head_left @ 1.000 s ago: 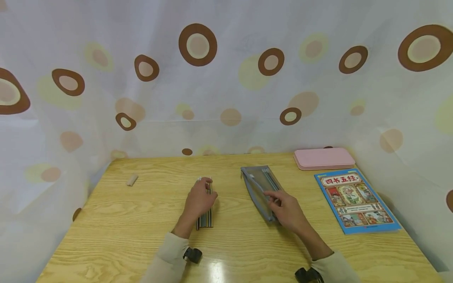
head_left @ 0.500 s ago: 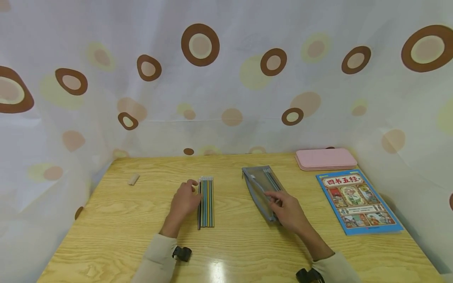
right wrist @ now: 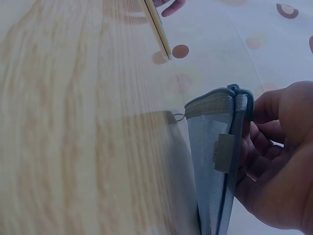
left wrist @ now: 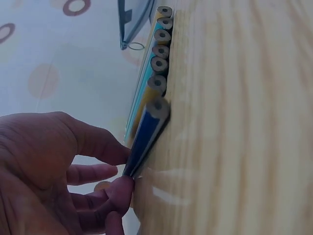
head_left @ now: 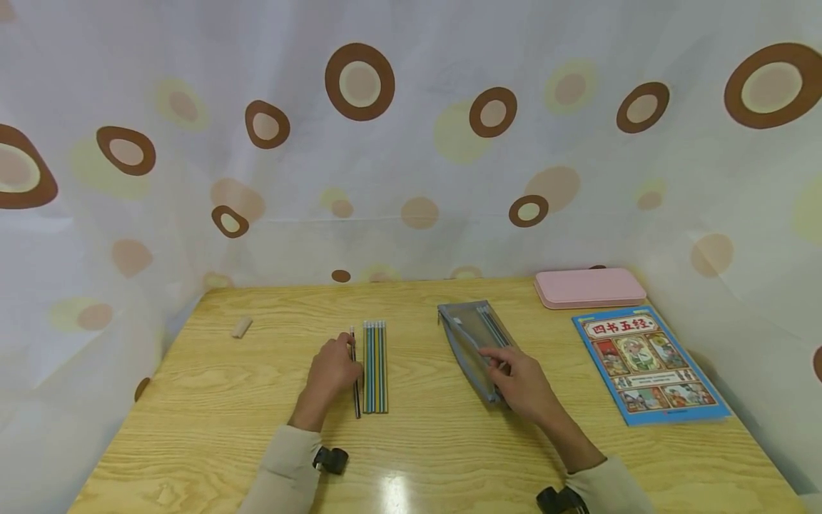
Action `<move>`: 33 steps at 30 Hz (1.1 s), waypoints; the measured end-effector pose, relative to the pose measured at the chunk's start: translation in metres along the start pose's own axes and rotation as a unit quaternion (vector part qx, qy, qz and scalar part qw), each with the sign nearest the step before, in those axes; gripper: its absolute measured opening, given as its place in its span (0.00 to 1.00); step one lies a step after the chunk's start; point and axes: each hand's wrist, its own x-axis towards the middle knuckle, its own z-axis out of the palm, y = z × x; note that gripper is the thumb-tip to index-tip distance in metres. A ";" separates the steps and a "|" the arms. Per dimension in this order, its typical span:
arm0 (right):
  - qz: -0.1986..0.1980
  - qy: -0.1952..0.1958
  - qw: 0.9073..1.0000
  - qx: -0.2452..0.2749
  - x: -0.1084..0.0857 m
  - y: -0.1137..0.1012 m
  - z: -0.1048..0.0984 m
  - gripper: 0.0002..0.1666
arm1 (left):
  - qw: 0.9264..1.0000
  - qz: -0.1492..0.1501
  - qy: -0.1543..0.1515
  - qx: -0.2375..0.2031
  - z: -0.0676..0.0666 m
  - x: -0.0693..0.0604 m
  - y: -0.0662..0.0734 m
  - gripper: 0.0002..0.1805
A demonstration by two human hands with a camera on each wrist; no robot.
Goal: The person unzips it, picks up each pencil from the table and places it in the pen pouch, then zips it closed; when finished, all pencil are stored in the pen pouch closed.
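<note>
Left hand point(head_left: 330, 368) pinching dark blue pencil point(head_left: 357, 405), just left of and apart from row of pencils point(head_left: 375, 368) on table point(head_left: 257, 421). Right hand point(head_left: 523, 382) gripping gray mesh zipper pouch point(head_left: 470, 327) by its edge, right of row; pencils inside pouch point(head_left: 493, 325).

Seven loose pencils point(head_left: 376, 368), one pouch point(head_left: 470, 330), one book point(head_left: 650, 365)
</note>
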 end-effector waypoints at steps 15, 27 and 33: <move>0.006 -0.007 1.000 -0.006 -0.001 0.000 0.000 0.19 | 0.999 -0.028 0.012 0.014 -0.001 -0.001 -0.001 0.29; 0.000 -0.006 1.000 -0.008 0.000 0.002 0.001 0.19 | 0.986 -0.025 0.021 -0.164 -0.006 0.003 0.002 0.26; 0.005 -0.007 1.000 -0.003 0.000 0.002 0.001 0.19 | 0.959 -0.007 -0.026 -0.283 -0.003 0.002 0.011 0.28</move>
